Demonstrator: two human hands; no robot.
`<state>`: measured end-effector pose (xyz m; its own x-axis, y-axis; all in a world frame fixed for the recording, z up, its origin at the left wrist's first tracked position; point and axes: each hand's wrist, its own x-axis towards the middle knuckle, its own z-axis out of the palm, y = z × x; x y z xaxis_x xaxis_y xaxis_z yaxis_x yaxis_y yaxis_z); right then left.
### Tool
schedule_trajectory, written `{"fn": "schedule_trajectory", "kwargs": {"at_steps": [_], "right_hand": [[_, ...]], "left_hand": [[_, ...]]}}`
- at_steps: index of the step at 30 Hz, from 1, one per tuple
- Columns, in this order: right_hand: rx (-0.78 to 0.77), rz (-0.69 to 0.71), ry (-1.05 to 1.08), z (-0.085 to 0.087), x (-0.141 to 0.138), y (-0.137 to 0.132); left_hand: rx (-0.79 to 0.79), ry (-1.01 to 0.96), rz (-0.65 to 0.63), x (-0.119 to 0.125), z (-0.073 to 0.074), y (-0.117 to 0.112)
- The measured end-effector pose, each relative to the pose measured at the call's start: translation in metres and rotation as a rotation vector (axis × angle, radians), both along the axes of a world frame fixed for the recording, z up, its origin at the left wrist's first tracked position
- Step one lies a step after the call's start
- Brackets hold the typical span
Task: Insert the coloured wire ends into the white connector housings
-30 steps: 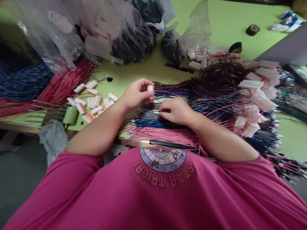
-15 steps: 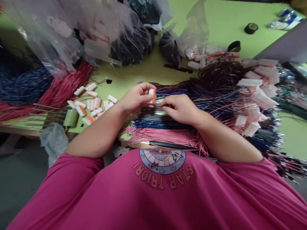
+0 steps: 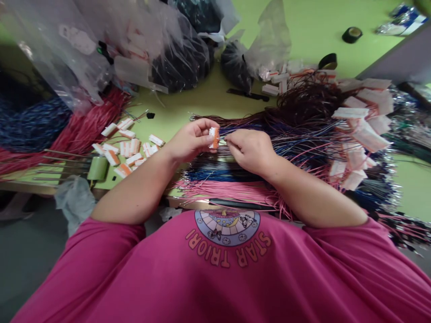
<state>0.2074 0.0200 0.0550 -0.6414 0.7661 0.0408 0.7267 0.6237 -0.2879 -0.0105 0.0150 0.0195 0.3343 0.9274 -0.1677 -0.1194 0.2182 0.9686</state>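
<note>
A small white and orange connector housing (image 3: pixel 214 137) is pinched between the thumb and fingers of my left hand (image 3: pixel 193 140). Just to its right, my right hand (image 3: pixel 251 150) has thumb and forefinger pressed together, apparently on a thin wire whose end is too small to make out clearly. Below both hands lie bundles of wires: blue ones (image 3: pixel 208 175) and pink ones (image 3: pixel 229 190) toward the table's front edge. Several more white and orange connector housings (image 3: pixel 134 147) are scattered left of my left hand.
Red wires (image 3: pixel 97 114) and blue wires (image 3: pixel 33 121) are heaped at the left, near a green block with metal rods (image 3: pixel 97 168). Plastic bags (image 3: pixel 182 54) stand behind. Wired connectors (image 3: pixel 370 134) pile up at the right. A tape roll (image 3: pixel 352 35) sits at the back.
The connector housing has turned slightly in my left fingers, showing more of its face. My right fingertips have shifted up slightly beside it. The whole view has moved a little.
</note>
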Motion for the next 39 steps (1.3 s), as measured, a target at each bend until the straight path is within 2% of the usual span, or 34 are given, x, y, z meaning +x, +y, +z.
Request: {"fn": "schedule_trajectory", "kwargs": {"at_steps": [4, 10, 14, 19, 22, 26, 29, 33, 36, 39], "right_hand": [[-0.003, 0.000, -0.079, 0.005, -0.002, -0.002], [-0.121, -0.002, -0.062, 0.008, -0.003, 0.005], [-0.194, 0.009, 0.003, 0.007, -0.003, 0.008], [-0.278, 0.016, 0.152, 0.000, -0.004, 0.011], [-0.261, 0.018, 0.154, -0.001, -0.004, 0.011], [-0.198, 0.041, 0.057, 0.004, -0.005, 0.009], [-0.152, 0.058, -0.034, 0.007, -0.008, 0.004], [-0.162, 0.061, -0.087, 0.003, -0.012, 0.001], [-0.161, 0.067, -0.085, 0.000, -0.014, 0.005], [-0.134, 0.091, -0.116, 0.004, -0.010, 0.011]], "left_hand": [[0.036, 0.031, 0.005, 0.002, -0.001, -0.001], [0.166, 0.008, -0.015, 0.002, -0.007, 0.001], [0.250, 0.017, -0.033, 0.000, -0.015, 0.003], [0.223, 0.034, -0.048, 0.000, -0.018, 0.001], [0.178, 0.023, -0.038, 0.001, -0.017, -0.001], [0.152, 0.022, -0.015, 0.000, -0.015, 0.000], [0.154, 0.048, -0.038, 0.002, -0.013, -0.001], [0.131, 0.075, -0.062, 0.008, -0.012, -0.004], [0.123, 0.075, -0.038, 0.009, -0.009, -0.004], [0.122, 0.082, -0.005, 0.005, -0.006, -0.001]]}}
